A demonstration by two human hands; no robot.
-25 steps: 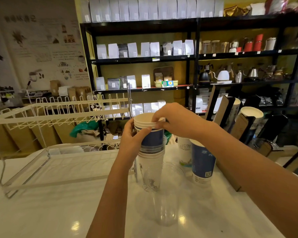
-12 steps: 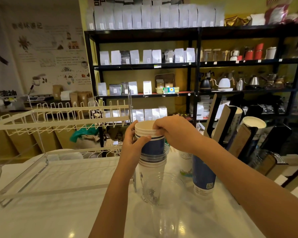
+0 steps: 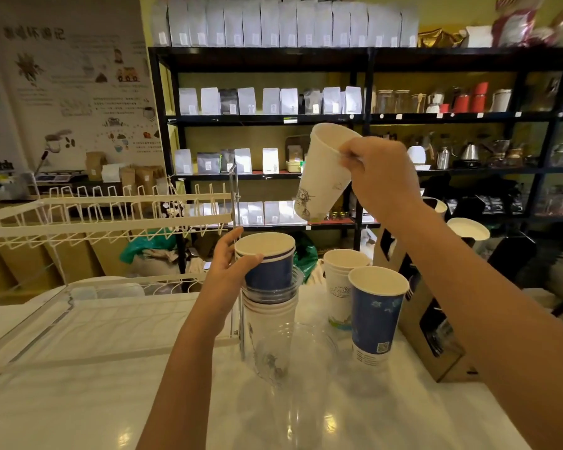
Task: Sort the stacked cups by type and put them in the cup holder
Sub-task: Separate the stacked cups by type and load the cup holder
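Right hand (image 3: 376, 177) fingers pinch the white cup (image 3: 325, 172) aloft; left hand (image 3: 229, 267) fingers curl round the stack (image 3: 268, 277) on the bench (image 3: 78, 384)

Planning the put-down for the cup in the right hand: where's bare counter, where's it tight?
Bare counter: front left, between the rack and the left hand's forearm. Also front right, near the blue cup. Crowded: the mixed stack, clear cup, blue cup, white cup and cardboard holder sit close. Right hand holds the lifted cup.

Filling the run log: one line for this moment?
right hand: holds white cup aloft | left hand: grips mixed stack | stage: sorting
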